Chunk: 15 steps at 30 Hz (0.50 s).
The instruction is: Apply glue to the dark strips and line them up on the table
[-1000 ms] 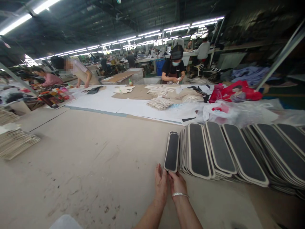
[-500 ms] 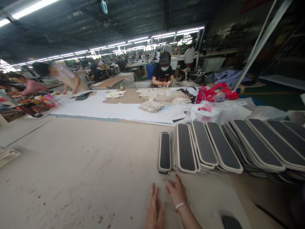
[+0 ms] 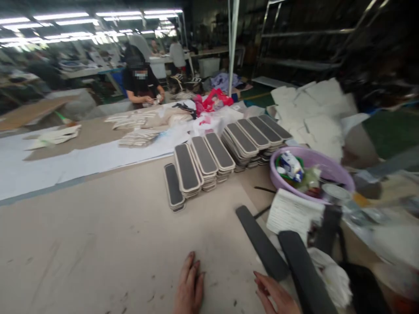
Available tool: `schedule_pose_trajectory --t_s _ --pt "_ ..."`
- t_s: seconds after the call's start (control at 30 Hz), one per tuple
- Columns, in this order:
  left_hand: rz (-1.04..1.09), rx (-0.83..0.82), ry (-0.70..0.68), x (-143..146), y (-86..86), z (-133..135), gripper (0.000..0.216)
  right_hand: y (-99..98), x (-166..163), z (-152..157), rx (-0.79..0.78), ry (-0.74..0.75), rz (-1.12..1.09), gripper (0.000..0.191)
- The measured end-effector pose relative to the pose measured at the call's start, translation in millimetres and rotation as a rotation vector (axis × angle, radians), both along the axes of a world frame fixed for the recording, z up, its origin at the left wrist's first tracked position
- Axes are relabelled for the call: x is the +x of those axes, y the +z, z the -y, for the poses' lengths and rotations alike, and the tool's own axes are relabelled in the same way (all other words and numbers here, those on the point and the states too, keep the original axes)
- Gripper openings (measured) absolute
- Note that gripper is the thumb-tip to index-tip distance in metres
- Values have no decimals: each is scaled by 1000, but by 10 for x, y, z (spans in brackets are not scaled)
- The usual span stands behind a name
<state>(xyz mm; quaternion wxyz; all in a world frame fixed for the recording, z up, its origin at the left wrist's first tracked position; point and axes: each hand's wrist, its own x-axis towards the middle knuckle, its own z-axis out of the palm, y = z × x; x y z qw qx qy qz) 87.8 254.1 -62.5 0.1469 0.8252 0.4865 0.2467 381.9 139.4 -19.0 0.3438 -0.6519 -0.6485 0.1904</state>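
My left hand (image 3: 190, 285) rests on the pale tabletop (image 3: 108, 244), fingers stretched forward and holding nothing. To its right, my right hand (image 3: 275, 293) has its fingers apart and bears nothing. Its fingertips are close to a long dark grey strip (image 3: 262, 244); whether they touch it I cannot tell. A second dark strip (image 3: 303, 270) lies just right of that hand. Beyond both hands stand stacks of long dark panels with pale rims (image 3: 204, 155), rounded at the corners. The leftmost stack (image 3: 173, 185) is narrower and lower than the others.
A purple basin (image 3: 350, 185) of mixed items sits at the right, with a written paper sheet (image 3: 293, 211) in front. White crumpled material (image 3: 330, 274) lies near the strips. Across the table a person (image 3: 142, 83) handles small pieces beside striped bundles (image 3: 139, 137). A metal pole (image 3: 233, 48) rises behind.
The view has swung right, bringing the basin, paper and dark strips into sight. My right hand has moved right, away from my left hand, towards the strips.
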Motion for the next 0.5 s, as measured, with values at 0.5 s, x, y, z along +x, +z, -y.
schedule_pose_trajectory --t_s 0.5 --pt "-4 -92 -2 50 52 43 39 -42 646 696 -395 -643 534 87"
